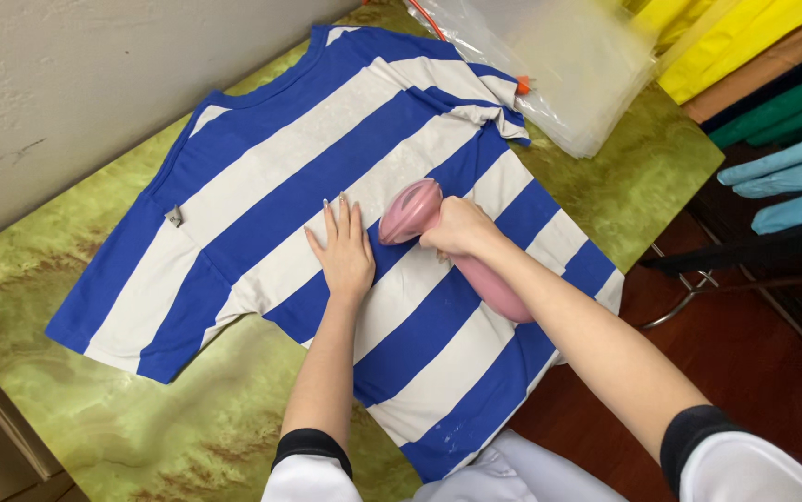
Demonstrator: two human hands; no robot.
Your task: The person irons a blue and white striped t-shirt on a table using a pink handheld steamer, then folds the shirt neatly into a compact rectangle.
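Note:
A blue and white striped T-shirt (261, 186) lies spread flat on a green marbled table (122, 428). My left hand (345, 251) rests flat on the shirt's middle, fingers together and pointing away from me. My right hand (461, 228) grips the handle of a pink handheld garment steamer (410, 212). The steamer's head presses on the shirt just right of my left hand, and its body runs back under my right forearm.
A clear plastic bag (559, 65) lies on the table's far right corner. Folded fabrics in yellow, brown, green and light blue (773, 93) are stacked at the right. A wall runs along the left. Dark red floor and a metal stand leg (689, 297) show below right.

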